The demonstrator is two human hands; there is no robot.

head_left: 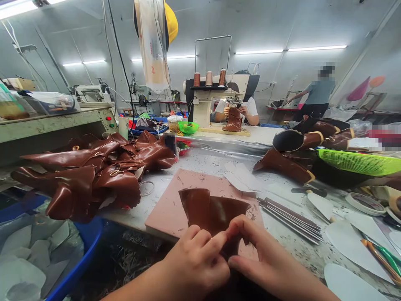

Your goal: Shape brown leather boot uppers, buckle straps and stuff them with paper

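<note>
Brown leather piece (213, 211) is pinched at its near edge by both hands: the left hand (196, 261) and right hand (266, 261) meet fingertip to fingertip, closed on it. It rests on a pink board (169, 205) at the table's near edge. Left lies a heap of brown boot uppers (94, 175); right, metal rods (291, 219) and a green basket (360, 162).

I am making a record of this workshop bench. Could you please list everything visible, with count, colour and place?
leather piece: one, brown, on the pad, pinched by both hands
pad: one, pink, bench front
leather pile: many, brown, left
boot uppers: several, brown, right
basket: one, green, right
sewing machine: one, cream, behind, a person seated there
left hand: one, bottom centre
right hand: one, bottom right
</note>
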